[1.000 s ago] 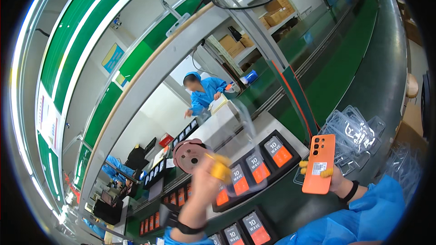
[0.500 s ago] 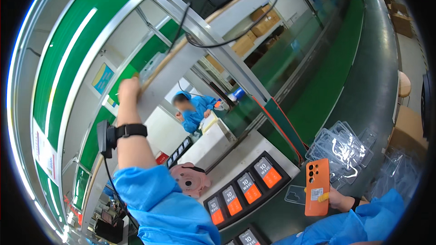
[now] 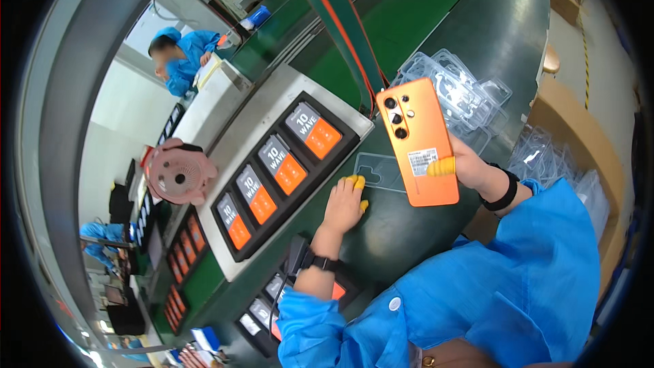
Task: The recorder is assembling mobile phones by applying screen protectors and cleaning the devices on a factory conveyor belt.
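An orange phone with several dark camera lenses and a white label on its back is held up in my right hand, a yellow-tipped finger lying across it. My left hand rests at the dark green bench, thumb and fingers apart, with yellow finger covers. Its fingertips are beside the left end of a clear phone case lying flat; whether they touch it I cannot tell. The phone hides the right end of that case. Behind the phone lies a pile of clear plastic trays or covers.
A black tray of grey-and-orange boxes sits on a white ledge, another tray left of my forearm. Nearby are a pink fan, a green post with red edges and a carton of clear plastic. A person in blue sits beyond.
My left hand has come down from the raised shelf edge to the bench beside the clear case. The view has tilted down, and the orange phone appears higher and nearer.
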Demonstrator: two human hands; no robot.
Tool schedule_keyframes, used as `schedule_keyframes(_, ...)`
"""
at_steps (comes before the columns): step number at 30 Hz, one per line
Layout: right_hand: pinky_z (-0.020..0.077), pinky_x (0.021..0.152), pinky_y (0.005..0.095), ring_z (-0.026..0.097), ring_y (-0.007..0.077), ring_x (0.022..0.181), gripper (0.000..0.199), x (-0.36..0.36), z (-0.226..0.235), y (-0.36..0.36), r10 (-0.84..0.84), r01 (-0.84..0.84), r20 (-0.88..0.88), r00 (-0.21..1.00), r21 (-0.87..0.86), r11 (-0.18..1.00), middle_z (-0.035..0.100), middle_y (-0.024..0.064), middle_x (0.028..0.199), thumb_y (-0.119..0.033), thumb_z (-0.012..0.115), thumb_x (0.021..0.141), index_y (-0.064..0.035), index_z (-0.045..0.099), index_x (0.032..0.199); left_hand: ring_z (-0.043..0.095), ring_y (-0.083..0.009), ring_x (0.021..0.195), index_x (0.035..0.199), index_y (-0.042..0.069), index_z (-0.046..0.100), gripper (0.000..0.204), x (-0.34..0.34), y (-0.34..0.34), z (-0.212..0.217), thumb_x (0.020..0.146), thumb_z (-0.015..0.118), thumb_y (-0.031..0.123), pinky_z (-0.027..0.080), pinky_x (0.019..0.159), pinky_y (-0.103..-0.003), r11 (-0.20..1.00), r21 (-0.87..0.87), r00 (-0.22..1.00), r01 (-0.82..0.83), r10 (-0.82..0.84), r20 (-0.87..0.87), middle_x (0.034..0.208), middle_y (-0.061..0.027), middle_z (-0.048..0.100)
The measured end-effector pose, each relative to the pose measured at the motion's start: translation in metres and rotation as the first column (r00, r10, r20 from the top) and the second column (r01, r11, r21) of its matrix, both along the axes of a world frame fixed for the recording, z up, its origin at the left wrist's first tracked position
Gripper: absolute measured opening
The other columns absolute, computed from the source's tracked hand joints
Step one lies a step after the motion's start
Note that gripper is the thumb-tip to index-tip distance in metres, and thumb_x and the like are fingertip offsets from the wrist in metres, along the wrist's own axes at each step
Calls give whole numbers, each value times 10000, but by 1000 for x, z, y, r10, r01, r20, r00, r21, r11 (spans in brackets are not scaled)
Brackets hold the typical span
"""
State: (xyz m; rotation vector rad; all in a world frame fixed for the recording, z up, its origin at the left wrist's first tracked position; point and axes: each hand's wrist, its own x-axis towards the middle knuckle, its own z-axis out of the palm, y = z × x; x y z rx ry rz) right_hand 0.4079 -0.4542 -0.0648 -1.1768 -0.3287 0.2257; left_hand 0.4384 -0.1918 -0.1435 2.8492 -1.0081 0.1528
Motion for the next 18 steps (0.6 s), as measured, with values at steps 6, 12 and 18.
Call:
schedule_keyframes(6, 457, 787, 293, 537, 155, 938, 572, -24, -8, 13, -1, 19, -100, 995, 173, 985, 496, 78, 1098, 15, 557, 735, -48, 303, 1244, 437, -227, 935, 821, 65, 572, 136, -7, -11, -30, 725, 557, 160, 375, 768, -354, 991, 128, 998, 48, -44, -35, 942, -59, 497)
schedule_keyframes(12, 446, 785, 281, 532, 148, 937, 405, -49, 2, 4, 21, -40, 109, 994, 176, 984, 524, 70, 1049, -79, 524, 811, -9, 374, 1181, 441, -161, 632, 715, 29, 504, 185, -71, 0, 40, 821, 454, 172, 364, 612, -280, 802, -492, 489, -337, -298, -820, 659, -49, 484)
schedule_keyframes(18, 418, 755, 264, 545, 153, 860, 324, -62, -4, 23, 144, 30, 407, 902, -393, 919, 566, 83, 931, -132, 567, 796, 24, 458, 1059, 508, -208, 618, 777, 2, 550, 257, -75, 9, -23, 825, 426, 222, 416, 653, -309, 925, -162, 607, -344, 87, -790, 655, -84, 534)
